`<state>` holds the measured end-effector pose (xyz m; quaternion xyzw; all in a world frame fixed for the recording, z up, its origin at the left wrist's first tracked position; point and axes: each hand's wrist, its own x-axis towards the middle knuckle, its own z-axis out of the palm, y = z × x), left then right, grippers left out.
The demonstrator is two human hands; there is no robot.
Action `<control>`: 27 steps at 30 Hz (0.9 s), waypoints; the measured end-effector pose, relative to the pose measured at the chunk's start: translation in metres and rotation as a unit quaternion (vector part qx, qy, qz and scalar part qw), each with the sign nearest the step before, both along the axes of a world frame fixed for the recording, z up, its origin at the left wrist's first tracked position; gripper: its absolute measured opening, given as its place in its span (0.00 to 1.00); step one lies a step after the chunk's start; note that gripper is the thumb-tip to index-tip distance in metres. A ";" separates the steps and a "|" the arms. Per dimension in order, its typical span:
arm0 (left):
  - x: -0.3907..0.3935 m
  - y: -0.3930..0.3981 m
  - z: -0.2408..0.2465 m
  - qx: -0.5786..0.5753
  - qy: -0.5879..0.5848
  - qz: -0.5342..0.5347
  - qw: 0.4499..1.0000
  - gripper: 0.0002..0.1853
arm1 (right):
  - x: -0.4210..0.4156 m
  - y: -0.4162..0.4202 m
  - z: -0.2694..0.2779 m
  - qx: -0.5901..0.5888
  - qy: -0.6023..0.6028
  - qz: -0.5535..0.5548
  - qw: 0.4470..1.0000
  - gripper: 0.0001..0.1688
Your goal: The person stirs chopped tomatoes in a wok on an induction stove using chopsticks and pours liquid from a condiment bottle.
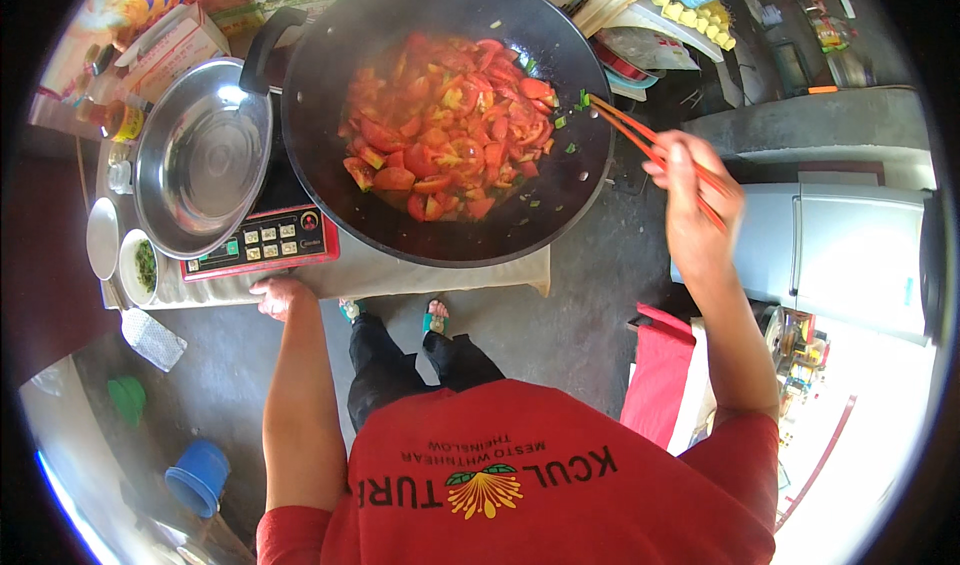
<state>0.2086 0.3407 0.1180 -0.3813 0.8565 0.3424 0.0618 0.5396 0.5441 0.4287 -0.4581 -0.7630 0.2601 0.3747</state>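
Note:
My right hand [694, 182] grips a pair of orange-red chopsticks [626, 131]. Their tips reach over the right rim of a large black wok [465, 246], beside bits of chopped green onion [583, 99] on its wall. Cut tomatoes [450, 137] in reddish juice lie in the wok, with faint steam above. My left hand [279, 297] is at the front edge of the cloth-covered table [420, 276], just below the induction cooker's panel [266, 242]; whether its fingers grip the edge is hard to see. An empty steel basin [217, 152] overlaps the cooker's left part.
Left of the basin stand a white bowl of chopped greens [142, 268], a small white dish [103, 238], a glass jar [120, 178] and a yellow-labelled bottle [124, 122]. A white slotted turner [154, 337] juts past the table edge. A blue bucket [199, 475] sits on the floor.

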 end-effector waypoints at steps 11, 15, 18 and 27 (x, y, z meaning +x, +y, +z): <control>0.006 0.003 0.016 0.022 0.000 0.005 1.000 0.36 | -0.019 0.029 -0.041 -0.120 0.067 -0.023 0.990 0.13; 0.009 0.009 0.021 0.030 -0.003 0.000 1.000 0.35 | -0.036 0.050 -0.066 -0.182 0.136 0.019 0.974 0.12; 0.010 0.009 0.018 0.038 0.005 -0.004 0.999 0.35 | -0.054 0.050 -0.065 -0.221 0.142 0.098 0.960 0.13; 0.009 0.004 0.022 0.069 -0.009 -0.013 0.997 0.35 | -0.093 0.023 -0.023 -0.249 0.070 0.290 0.921 0.10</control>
